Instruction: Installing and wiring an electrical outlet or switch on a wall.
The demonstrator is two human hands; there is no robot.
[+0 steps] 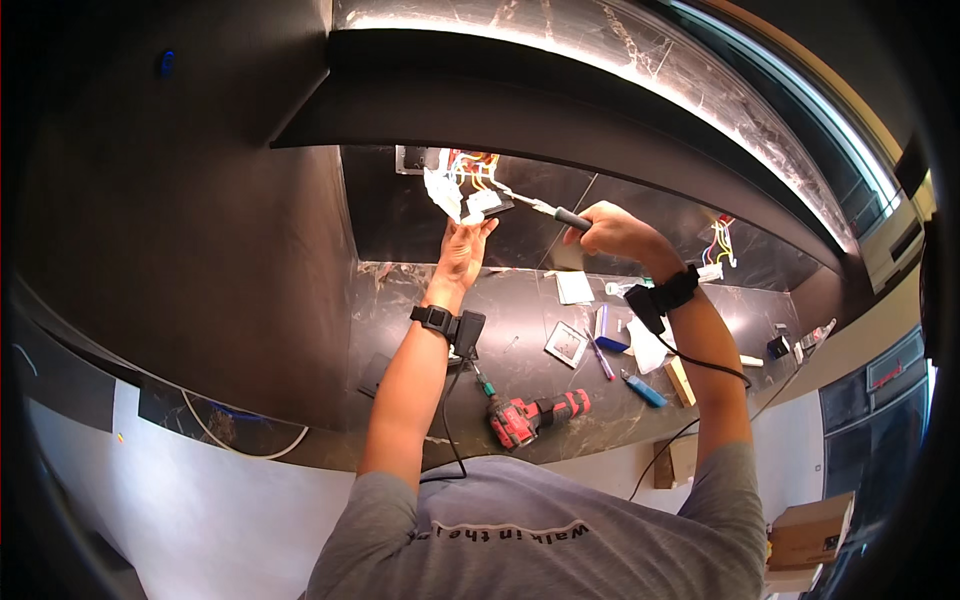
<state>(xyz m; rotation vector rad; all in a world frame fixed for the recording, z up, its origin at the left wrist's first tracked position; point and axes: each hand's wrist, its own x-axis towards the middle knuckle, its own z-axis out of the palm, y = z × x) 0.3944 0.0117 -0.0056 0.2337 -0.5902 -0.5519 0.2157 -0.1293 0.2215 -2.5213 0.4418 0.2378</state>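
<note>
My left hand (463, 252) reaches up with its fingers around the underside of a wall socket or switch module (484, 203), which has a white back and a dark front plate. Yellow, red and white wires (474, 170) run from it into an opening in the dark wall panel. My right hand (612, 232) grips a screwdriver (572, 219) by its dark handle. Its shaft points left, and the tip is at the wires beside the module. A bright white wrapping or plastic piece (441, 192) hangs left of the module; glare hides its details.
A dark shelf (560, 100) overhangs the work. More loose wires (720, 245) stick out of the wall at right. On the counter lie a red cordless drill (517, 422), a square frame plate (567, 344), a blue tool (643, 390) and a blue box (612, 327). Cables trail from both wrist straps.
</note>
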